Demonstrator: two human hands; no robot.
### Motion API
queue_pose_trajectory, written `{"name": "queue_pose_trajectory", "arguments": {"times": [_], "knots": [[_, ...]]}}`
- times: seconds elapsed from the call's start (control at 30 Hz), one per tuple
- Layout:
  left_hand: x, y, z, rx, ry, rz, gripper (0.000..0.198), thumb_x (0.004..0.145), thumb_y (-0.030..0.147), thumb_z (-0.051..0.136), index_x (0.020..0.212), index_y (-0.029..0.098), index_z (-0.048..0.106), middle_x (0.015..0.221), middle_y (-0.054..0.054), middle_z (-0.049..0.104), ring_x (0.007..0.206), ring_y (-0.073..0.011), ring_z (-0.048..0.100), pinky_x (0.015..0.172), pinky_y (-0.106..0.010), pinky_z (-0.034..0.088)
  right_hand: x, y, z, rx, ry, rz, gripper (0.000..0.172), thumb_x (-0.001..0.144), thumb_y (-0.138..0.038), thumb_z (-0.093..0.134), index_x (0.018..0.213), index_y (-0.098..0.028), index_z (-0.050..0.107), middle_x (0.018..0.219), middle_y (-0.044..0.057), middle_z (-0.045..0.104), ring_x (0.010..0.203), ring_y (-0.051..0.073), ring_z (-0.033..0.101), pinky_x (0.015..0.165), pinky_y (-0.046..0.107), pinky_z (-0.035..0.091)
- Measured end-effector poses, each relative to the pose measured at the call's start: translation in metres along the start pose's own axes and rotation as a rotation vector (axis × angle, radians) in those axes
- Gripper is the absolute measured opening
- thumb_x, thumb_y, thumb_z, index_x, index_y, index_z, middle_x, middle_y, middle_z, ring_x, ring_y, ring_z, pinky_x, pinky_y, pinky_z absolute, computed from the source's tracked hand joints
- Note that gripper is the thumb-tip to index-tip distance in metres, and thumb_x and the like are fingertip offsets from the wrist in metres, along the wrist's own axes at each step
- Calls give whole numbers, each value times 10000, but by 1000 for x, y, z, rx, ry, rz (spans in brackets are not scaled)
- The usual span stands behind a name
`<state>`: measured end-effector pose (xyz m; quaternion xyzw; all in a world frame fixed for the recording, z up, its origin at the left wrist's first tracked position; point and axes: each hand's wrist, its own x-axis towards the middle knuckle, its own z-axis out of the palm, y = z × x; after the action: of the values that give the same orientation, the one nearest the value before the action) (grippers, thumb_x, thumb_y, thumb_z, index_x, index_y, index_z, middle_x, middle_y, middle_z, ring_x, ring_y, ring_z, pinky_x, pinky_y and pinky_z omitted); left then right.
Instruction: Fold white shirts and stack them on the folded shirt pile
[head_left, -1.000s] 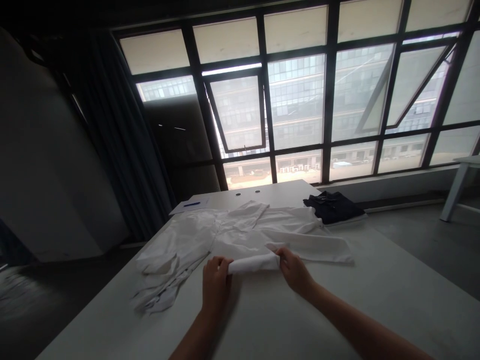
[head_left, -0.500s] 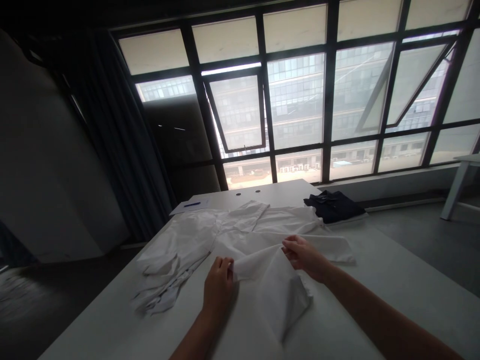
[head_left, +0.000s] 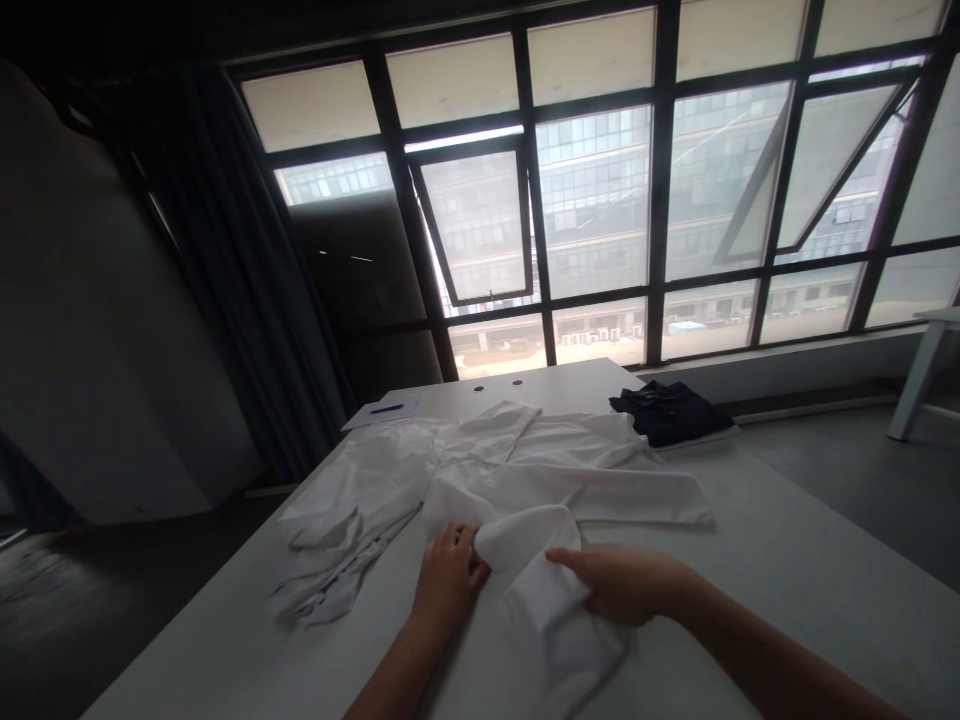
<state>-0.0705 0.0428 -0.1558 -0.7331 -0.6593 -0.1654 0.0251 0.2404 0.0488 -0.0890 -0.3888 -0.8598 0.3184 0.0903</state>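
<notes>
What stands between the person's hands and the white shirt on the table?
Nothing visible does: the left hand touches the white shirt at its near edge, and the right hand reaches onto its bunched fabric with no object in between.

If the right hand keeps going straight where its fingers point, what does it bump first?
Likely the folded white shirt fabric just past the fingers of the right hand; the left hand lies beyond, but depth is unclear.

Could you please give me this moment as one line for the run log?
left hand: against white long-sleeved shirt | right hand: fingers on shirt fold | beside: dark folded garment
</notes>
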Motion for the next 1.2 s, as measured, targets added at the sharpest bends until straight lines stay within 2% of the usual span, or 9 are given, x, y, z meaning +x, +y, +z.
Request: {"name": "queue_pose_trajectory", "arguments": {"times": [0.2, 0.3, 0.47, 0.57, 0.67, 0.83, 0.93, 1.07, 1.2], "knots": [[1, -11, 7, 69, 111, -114, 491, 849, 152, 576, 1336, 211, 556, 1302, -117, 576, 1164, -276, 534, 967, -372, 393, -2, -19, -16, 582, -339, -33, 630, 786, -280, 677, 1401, -314, 547, 668, -71, 585, 565, 102, 550, 570, 205, 460], [5, -20, 7, 83, 153, -141, 474, 809, 118, 594, 1270, 229, 598, 1318, -111, 563, 1186, -286, 520, 967, -386, 386, 5, -4, -20, 743, -265, 44, 624, 840, -458, 680, 1410, -283, 497, 616, -94, 534, 457, 71, 489, 497, 177, 422], [11, -30, 8, -11, 107, -110, 132, 804, 142, 571, 896, 212, 633, 1023, -48, 631, 992, -232, 598, 885, -336, 413, 16, 47, -13, 186, -94, 331, 403, 956, -475, 496, 1241, -198, 561, 533, -29, 605, 385, 149, 540, 462, 250, 439], [12, -31, 11, -59, 177, -116, 347, 775, 135, 572, 1113, 199, 615, 1219, -92, 604, 1113, -249, 577, 937, -353, 411, 17, 68, -13, -102, 99, 262, 240, 907, -373, 572, 1063, -205, 643, 667, 24, 669, 586, 204, 645, 628, 322, 493], [10, -28, 12, -62, 120, -115, 548, 751, 107, 558, 1285, 229, 568, 1280, -96, 616, 1205, -269, 542, 1012, -409, 361, 19, 75, -13, -209, 245, 168, 262, 834, -295, 648, 1086, -224, 657, 1001, 79, 688, 954, 258, 641, 862, 371, 458], [8, -20, -1, -17, 52, -97, 385, 771, 155, 565, 1127, 252, 675, 1106, -78, 677, 1103, -295, 578, 967, -461, 358, 27, 84, -3, -370, 272, 111, 181, 856, -240, 594, 992, -228, 711, 1084, 85, 646, 1046, 265, 568, 907, 371, 402], [7, -15, -17, -98, 16, -26, 269, 747, 165, 574, 969, 235, 709, 983, -65, 670, 1001, -279, 610, 910, -416, 411, 31, 86, 4, -419, 306, 143, 198, 840, -148, 539, 934, -208, 704, 1042, 88, 650, 1004, 255, 563, 854, 351, 395], [2, -9, -31, -393, -102, 171, 361, 698, 116, 503, 966, 239, 711, 1103, -61, 684, 1030, -232, 636, 908, -328, 472, 33, 73, 8, -461, 362, 145, 234, 785, -123, 577, 978, -193, 690, 1070, 110, 641, 1029, 269, 557, 901, 378, 385], [-6, -10, -25, -448, -155, 219, 358, 706, 125, 455, 865, 252, 749, 1180, -42, 716, 1157, -240, 615, 1048, -363, 429, 28, 40, 20, -366, 352, -81, 242, 873, -181, 533, 1067, -218, 673, 1134, 93, 642, 1070, 245, 562, 972, 367, 398]]}}
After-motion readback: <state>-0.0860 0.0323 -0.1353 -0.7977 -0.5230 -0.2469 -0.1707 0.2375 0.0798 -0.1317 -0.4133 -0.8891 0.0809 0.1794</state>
